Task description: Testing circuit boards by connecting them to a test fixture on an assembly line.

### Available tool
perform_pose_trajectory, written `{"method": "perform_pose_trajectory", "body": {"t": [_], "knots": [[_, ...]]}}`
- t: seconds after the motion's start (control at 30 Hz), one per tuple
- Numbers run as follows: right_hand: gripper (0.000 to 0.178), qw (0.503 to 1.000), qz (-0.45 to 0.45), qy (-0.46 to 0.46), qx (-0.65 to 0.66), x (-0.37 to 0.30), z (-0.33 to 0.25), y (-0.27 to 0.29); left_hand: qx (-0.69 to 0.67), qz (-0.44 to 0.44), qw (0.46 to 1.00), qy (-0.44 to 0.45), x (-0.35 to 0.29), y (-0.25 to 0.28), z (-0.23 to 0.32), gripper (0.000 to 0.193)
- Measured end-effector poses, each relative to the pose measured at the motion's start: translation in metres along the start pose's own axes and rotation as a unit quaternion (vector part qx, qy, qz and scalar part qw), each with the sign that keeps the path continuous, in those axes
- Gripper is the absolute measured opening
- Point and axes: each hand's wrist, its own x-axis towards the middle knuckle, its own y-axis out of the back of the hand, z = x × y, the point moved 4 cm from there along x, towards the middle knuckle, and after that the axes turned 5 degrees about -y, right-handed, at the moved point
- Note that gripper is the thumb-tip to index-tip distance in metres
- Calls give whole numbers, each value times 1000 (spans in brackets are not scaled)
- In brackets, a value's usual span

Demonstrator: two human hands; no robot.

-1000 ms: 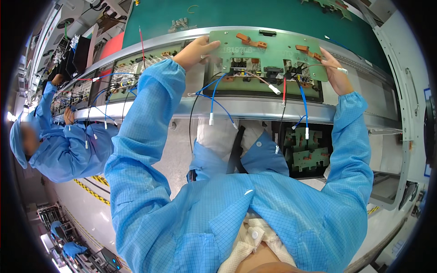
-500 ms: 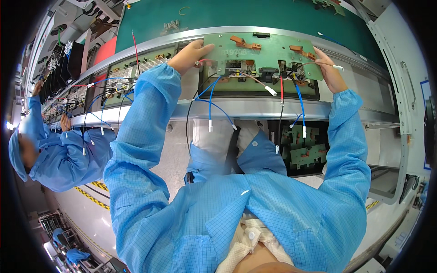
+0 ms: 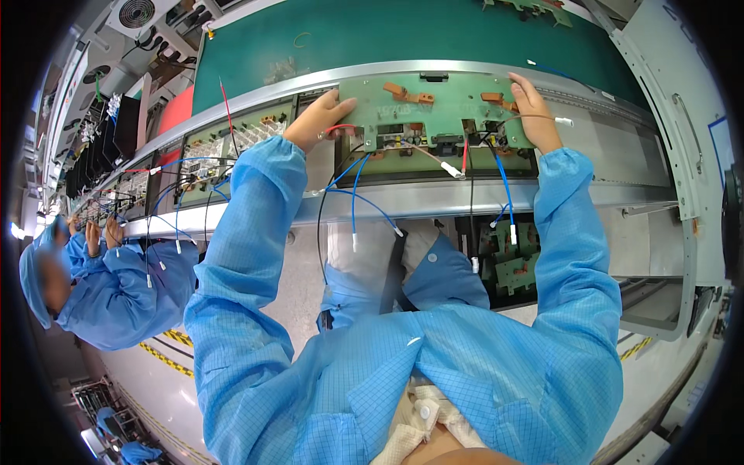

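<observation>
A green fixture plate point(image 3: 446, 91) with brown clips point(image 3: 408, 94) and cut-outs lies over a circuit board point(image 3: 387, 164) on the metal rail line. My left hand point(image 3: 319, 121) holds the plate's left edge, its fingertips by a short red wire point(image 3: 341, 126). At the opposite end my right hand point(image 3: 535, 115) grips the right edge near another brown clip point(image 3: 496, 99), fingers reaching over the top corner. Blue wires point(image 3: 505, 186), black ones and a pale wire with white connectors hang from the board toward me. The plate hides most of the board.
Left along the line sits another populated board point(image 3: 232, 139) with loose wires. A green mat point(image 3: 434, 35) covers the bench behind the front rail point(image 3: 325, 203). A bin of green plates point(image 3: 515, 267) stands below right. A co-worker's hands point(image 3: 103, 235) are at the far left.
My right hand has shifted inward over the plate's right corner. The plate looks slightly lower over the board, and the whole view has shifted a little. The co-worker's raised hand has come down.
</observation>
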Motion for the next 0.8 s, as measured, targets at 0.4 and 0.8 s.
{"method": "perform_pose_trajectory", "body": {"t": [0.4,0.8], "knots": [[37,976,7,77,-206,-14,-10,-3,412,57,889,-191,13,9,21,53],[35,984,5,38,-176,5,-19,-8,406,182,866,-229,51,-3,14,28]]}}
